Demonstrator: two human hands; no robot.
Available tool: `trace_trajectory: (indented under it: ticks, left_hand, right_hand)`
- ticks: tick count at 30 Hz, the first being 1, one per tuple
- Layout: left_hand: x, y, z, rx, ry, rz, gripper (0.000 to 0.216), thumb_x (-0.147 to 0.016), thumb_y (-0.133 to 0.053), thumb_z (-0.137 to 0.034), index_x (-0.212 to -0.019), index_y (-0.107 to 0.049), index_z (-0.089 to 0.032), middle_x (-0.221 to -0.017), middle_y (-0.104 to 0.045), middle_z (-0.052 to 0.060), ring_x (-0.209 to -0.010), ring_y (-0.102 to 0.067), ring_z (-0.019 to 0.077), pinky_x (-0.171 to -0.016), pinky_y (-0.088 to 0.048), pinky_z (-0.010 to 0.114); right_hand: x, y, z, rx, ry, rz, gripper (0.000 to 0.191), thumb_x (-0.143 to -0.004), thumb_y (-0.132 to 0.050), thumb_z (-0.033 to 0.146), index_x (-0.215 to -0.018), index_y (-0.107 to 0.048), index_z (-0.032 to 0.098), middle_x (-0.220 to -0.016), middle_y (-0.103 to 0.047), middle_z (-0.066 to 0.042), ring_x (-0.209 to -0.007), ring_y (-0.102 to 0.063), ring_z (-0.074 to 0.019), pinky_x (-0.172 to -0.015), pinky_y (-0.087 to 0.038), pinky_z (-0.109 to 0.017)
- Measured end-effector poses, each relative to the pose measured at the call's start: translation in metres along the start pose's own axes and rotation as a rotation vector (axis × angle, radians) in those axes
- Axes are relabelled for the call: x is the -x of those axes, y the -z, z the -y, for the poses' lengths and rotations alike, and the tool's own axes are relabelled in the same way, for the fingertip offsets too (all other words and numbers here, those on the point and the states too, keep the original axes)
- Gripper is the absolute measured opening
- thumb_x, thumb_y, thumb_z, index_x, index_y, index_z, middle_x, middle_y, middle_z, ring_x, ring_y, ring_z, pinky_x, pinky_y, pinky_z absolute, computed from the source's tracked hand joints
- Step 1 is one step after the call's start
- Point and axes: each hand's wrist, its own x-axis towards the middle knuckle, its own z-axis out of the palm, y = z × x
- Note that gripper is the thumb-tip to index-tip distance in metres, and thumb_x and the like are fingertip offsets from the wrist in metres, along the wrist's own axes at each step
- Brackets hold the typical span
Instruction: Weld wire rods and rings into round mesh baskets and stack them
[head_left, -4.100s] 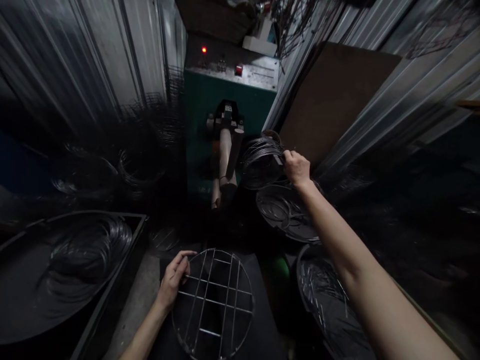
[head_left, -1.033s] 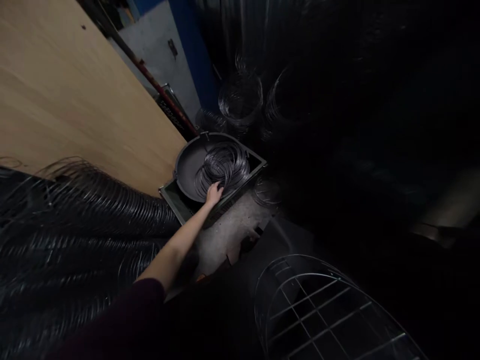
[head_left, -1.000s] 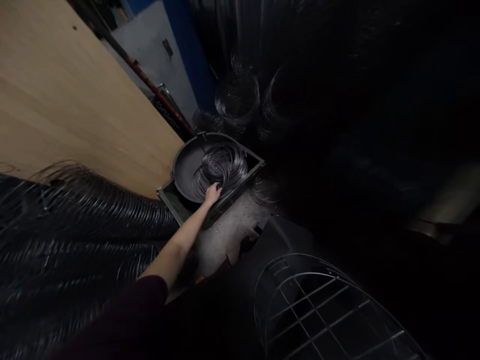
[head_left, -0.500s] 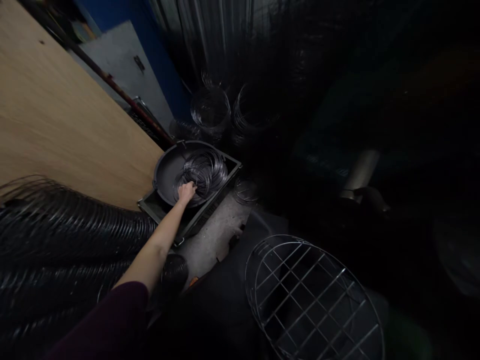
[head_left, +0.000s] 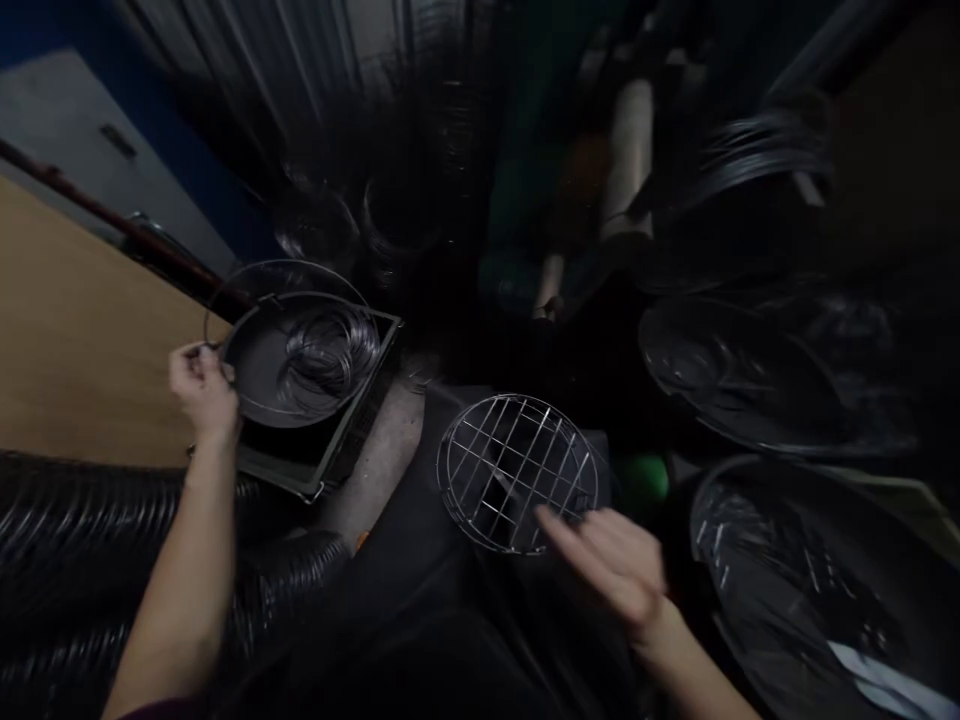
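Note:
My left hand (head_left: 201, 378) pinches the near-left side of a large thin wire ring (head_left: 292, 263), raised over a dark round basin (head_left: 259, 355). A loose heap of wire rings (head_left: 330, 350) lies in the basin's right half. A round grate of crossed wires (head_left: 517, 470) with a double rim sits in front of me, above dark cloth. At the grate's lower right edge is my right hand (head_left: 611, 560), slightly blurred. One long finger stretches across the rim while the others bend beside it; contact with the wire is unclear.
The basin rests on a dark crate (head_left: 322, 470). Dense stacks of black wire coils (head_left: 90, 560) lie at lower left, beside a wooden board (head_left: 82, 340). More wire coils (head_left: 319, 225) stand behind. Two dark basins (head_left: 750, 380) (head_left: 720, 500) hold shiny items at right.
My left hand has lifted from the heap and moved left, bringing one wire ring up. My right hand has come into view by the grate. The view has swung right.

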Motion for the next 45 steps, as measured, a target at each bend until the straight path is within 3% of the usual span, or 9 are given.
trace_trajectory:
  ticks: [4,9,13,16,20,29,37,42,45]
  left_hand:
    - [0.063,-0.038,-0.059,0.457,0.089,0.415,0.029,-0.081,-0.062,-0.047,-0.094,-0.060,-0.021,-0.060,-0.044,-0.006,-0.047,-0.039,0.0057,-0.045,-0.031,0.018]
    - [0.143,-0.111,-0.104,0.526,0.073,1.019,0.034,-0.086,-0.054,-0.046,-0.104,-0.062,-0.018,-0.057,-0.047,-0.004,-0.049,-0.045,0.0082,-0.049,-0.035,0.020]
    - [0.165,-0.151,-0.111,0.456,-0.074,1.329,0.038,-0.090,-0.048,-0.043,-0.111,-0.064,-0.016,-0.085,-0.069,0.004,-0.080,-0.064,0.0167,-0.076,-0.049,0.027]
    - [0.163,-0.168,-0.113,0.436,-0.170,1.475,0.042,-0.090,-0.047,-0.044,-0.118,-0.062,-0.016,-0.121,-0.064,0.008,-0.113,-0.058,0.0224,-0.101,-0.042,0.033]
    - [0.155,-0.184,-0.119,0.412,-0.259,1.704,0.049,-0.090,-0.047,-0.050,-0.127,-0.056,-0.019,-0.130,-0.058,0.006,-0.121,-0.054,0.0226,-0.106,-0.039,0.034]
    - [0.161,-0.198,-0.118,0.286,-0.516,1.566,0.039,-0.090,-0.053,-0.043,-0.125,-0.059,-0.025,-0.120,-0.065,0.002,-0.108,-0.063,0.0219,-0.096,-0.047,0.029]
    - [0.179,-0.195,-0.108,0.434,-0.281,1.404,0.034,-0.087,-0.059,-0.043,-0.113,-0.067,-0.023,-0.113,-0.068,0.002,-0.107,-0.064,0.0235,-0.097,-0.048,0.032]
    - [0.186,-0.190,-0.107,0.446,-0.262,1.395,0.030,-0.087,-0.060,-0.038,-0.111,-0.069,-0.021,-0.109,-0.069,0.003,-0.104,-0.065,0.0227,-0.091,-0.049,0.030]
    - [0.188,-0.190,-0.103,0.460,-0.293,1.375,0.029,-0.087,-0.060,-0.038,-0.112,-0.068,-0.024,-0.109,-0.070,0.002,-0.105,-0.065,0.0202,-0.090,-0.048,0.027]
  right_hand:
    - [0.005,-0.023,0.019,0.175,0.302,0.040,0.028,-0.090,-0.049,0.016,-0.107,-0.066,0.031,-0.056,-0.054,0.004,-0.050,-0.048,-0.0089,-0.048,-0.035,-0.024]
    - [0.030,-0.029,0.019,0.241,0.251,-0.036,0.023,-0.085,-0.058,0.023,-0.104,-0.068,0.030,-0.084,-0.067,-0.002,-0.074,-0.060,-0.0149,-0.067,-0.048,-0.028]
    - [0.064,-0.016,0.004,0.188,-0.341,-0.338,0.020,-0.087,-0.056,0.028,-0.102,-0.068,0.026,-0.093,-0.066,-0.007,-0.086,-0.062,-0.0189,-0.075,-0.052,-0.033]
    - [0.074,-0.015,-0.012,0.043,-0.834,-0.358,0.038,-0.091,-0.044,0.044,-0.114,-0.064,0.021,-0.106,-0.067,-0.009,-0.095,-0.064,-0.0223,-0.083,-0.053,-0.039]
    - [0.068,-0.029,-0.032,-0.131,-0.997,-0.244,0.054,-0.090,-0.038,0.057,-0.126,-0.058,0.022,-0.121,-0.063,-0.010,-0.112,-0.059,-0.0241,-0.097,-0.047,-0.043]
    - [0.068,-0.046,-0.026,-0.145,-0.998,-0.233,0.059,-0.087,-0.043,0.049,-0.134,-0.052,0.015,-0.129,-0.058,-0.012,-0.117,-0.057,-0.0246,-0.101,-0.045,-0.043]
    - [0.072,-0.055,-0.030,0.092,-0.960,-0.096,0.053,-0.088,-0.036,0.041,-0.130,-0.056,0.016,-0.115,-0.065,-0.013,-0.103,-0.062,-0.0263,-0.093,-0.048,-0.042]
    - [0.085,-0.064,-0.015,0.207,-0.933,-0.226,0.051,-0.090,-0.038,0.047,-0.111,-0.067,0.011,-0.090,-0.065,-0.014,-0.081,-0.062,-0.0228,-0.079,-0.051,-0.038]
    - [0.097,-0.069,0.002,0.242,-0.863,-0.218,0.053,-0.087,-0.044,0.050,-0.117,-0.063,0.010,-0.101,-0.062,-0.015,-0.092,-0.061,-0.0244,-0.085,-0.049,-0.040]
